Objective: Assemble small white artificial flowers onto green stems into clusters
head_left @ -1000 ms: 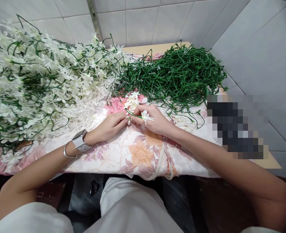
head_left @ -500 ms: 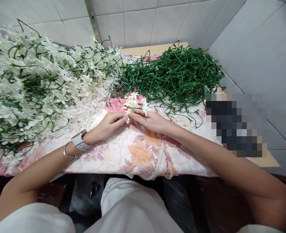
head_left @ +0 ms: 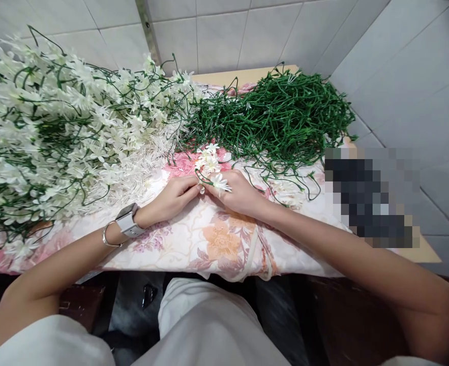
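Both my hands meet over the middle of the cloth, fingertips close together. My left hand (head_left: 178, 194), with a watch on its wrist, pinches one end of a small artificial flower stem. My right hand (head_left: 234, 192) is closed around the same stem; a white artificial flower (head_left: 220, 182) lies against the back of its fingers. A tiny white petal piece shows at the fingertips, its exact hold partly hidden. Just beyond the hands, loose white blossoms (head_left: 208, 158) rest on a pink patch of the cloth.
A big heap of white artificial flowers on green stems (head_left: 94, 122) fills the left side. Bare green plastic stems (head_left: 285, 117) are piled at the back right. Floral cloth (head_left: 216, 249) covers the table. A blurred-out dark object (head_left: 369, 198) lies at right, near the tiled wall (head_left: 224, 35).
My right hand has curled its fingers and turned over, and the flower at it now points right and toward me. The left hand has barely moved.
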Tool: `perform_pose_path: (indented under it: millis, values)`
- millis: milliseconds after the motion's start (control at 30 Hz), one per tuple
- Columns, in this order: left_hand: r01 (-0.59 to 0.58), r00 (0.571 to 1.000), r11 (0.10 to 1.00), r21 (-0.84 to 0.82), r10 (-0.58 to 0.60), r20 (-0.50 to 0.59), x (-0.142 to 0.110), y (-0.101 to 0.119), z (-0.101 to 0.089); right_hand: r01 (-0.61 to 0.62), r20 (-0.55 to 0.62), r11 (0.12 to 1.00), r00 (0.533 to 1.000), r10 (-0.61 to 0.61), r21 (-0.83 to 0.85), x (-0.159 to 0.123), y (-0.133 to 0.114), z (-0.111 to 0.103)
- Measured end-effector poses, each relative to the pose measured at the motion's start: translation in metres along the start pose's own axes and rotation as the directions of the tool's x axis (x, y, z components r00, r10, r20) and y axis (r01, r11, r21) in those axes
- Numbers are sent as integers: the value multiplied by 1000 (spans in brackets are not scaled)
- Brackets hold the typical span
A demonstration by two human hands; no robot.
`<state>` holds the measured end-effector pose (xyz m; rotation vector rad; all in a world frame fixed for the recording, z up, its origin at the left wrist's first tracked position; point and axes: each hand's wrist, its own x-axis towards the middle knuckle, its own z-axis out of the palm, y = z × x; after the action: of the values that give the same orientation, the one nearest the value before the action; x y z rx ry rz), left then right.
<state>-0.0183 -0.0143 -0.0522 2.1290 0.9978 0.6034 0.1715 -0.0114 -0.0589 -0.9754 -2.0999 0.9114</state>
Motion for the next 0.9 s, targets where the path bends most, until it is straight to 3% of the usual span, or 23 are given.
perform_pose_path:
  millis: [133, 400, 533, 667, 900]
  values:
    - [-61, 997, 998, 3, 61, -40, 1, 2, 1, 32, -43, 997, 998, -35, -69, 0, -4, 3]
    - [-19, 999, 998, 60, 22, -41, 0, 2, 3, 40, -56, 990, 997, -48, -134, -1, -4, 8]
    - [17, 1000, 1000, -11, -17, -7, 0, 3, 2, -75, -11, 993, 997, 76, 87, 0, 1, 3]
    - [66, 998, 989, -132, -64, 18, 0, 3, 0, -167, 54, 937, 986, 158, 307, 3, 3, -1]
    - [83, 996, 986, -146, -84, -4, -1, 3, 1, -81, 13, 989, 997, 80, 122, 4, 4, 1]
